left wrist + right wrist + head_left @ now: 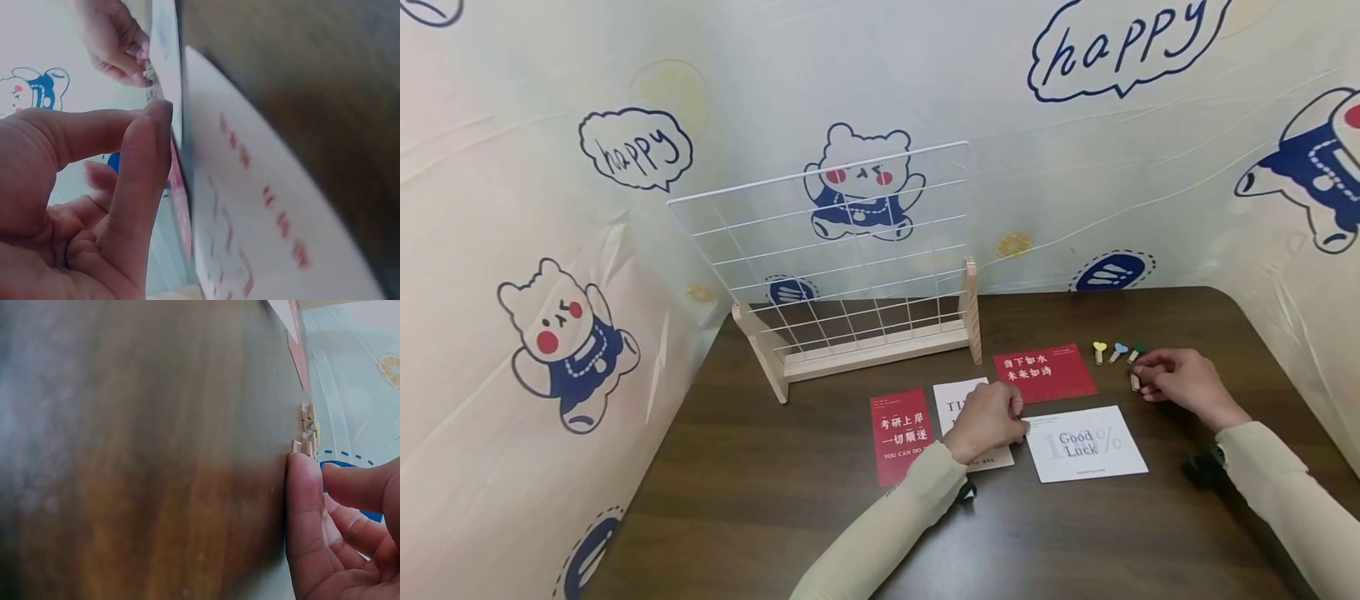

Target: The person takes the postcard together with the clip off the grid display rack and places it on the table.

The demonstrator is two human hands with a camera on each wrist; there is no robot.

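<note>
My left hand (988, 421) reaches over a white card with dark print (953, 400), hiding much of it. Its thumb and index fingertips meet right at the left edge of the white "Good Luck" card (1086, 446), which lies flat; I cannot tell whether they pinch it. With thumb and index finger, my right hand (1183, 383) pinches a small wooden clothespin (1135, 382); its wooden end (297, 446) pokes past the fingertips in the right wrist view. Next to that hand lie more mini clothespins, one yellow-topped (1100, 352), one blue (1118, 352), one green (1137, 350).
A white wire grid (850, 271) stands in a wooden base (872, 346) at the back of the brown table (760, 492). Two red cards, one upright (901, 437) and one sideways (1045, 373), lie before it. A printed sheet (737, 75) hangs behind and at both sides.
</note>
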